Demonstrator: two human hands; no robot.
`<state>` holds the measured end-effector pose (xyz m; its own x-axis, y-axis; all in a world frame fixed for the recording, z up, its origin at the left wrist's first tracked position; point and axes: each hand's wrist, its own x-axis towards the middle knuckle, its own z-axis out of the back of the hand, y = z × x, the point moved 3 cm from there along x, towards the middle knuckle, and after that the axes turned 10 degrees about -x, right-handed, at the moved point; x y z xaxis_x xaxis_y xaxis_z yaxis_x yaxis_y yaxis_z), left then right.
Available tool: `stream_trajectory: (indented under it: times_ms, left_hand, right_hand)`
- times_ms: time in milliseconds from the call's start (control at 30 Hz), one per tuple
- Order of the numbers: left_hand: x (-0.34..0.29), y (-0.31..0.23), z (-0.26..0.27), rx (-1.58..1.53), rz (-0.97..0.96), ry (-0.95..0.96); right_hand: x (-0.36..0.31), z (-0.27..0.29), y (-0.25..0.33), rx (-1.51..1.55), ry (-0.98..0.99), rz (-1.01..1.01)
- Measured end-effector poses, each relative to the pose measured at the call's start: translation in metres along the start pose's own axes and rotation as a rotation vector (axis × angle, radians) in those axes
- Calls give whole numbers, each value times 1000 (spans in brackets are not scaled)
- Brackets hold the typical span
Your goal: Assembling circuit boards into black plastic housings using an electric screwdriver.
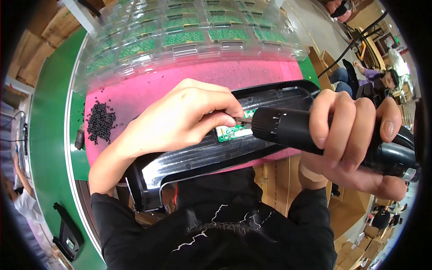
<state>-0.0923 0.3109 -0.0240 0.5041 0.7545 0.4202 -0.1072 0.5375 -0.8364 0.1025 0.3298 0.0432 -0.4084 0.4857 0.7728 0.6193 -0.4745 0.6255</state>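
Note:
A black electric screwdriver (285, 130) lies in my right hand (348, 130), its fingers wrapped round the body. Its bit points left at a small green circuit board (228, 134) set in a long black plastic housing (191, 166). My left hand (180, 117) reaches over the housing, thumb and forefinger pinched together right beside the bit. What those fingertips hold, perhaps a screw or the bit itself, is too small to make out. The bit's end and part of the board are hidden behind the fingers and the screwdriver's collar.
A pile of small black screws (101, 120) sits on the pink mat (148, 87) at left. Clear plastic trays (180, 50) of green boards stand across the back. Another black plastic part (67, 234) rests on the green surface at lower left. Cardboard boxes (281, 180) and other people are around.

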Motion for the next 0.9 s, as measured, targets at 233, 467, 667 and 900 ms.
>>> stream_trajectory:
  times_ms: [233,467,667,900]
  left_hand:
    - [-5,14,-3,-76,173,25]
    - [-16,24,-3,229,231,143]
    - [-24,32,-6,317,271,245]
    - [-21,27,-6,408,289,336]
  right_hand:
    - [-6,18,-7,-21,49,-25]
    - [-19,52,-49,-176,138,-169]
    - [-30,54,-62,-163,-18,-262]
    - [-33,57,-72,-192,-44,-307]
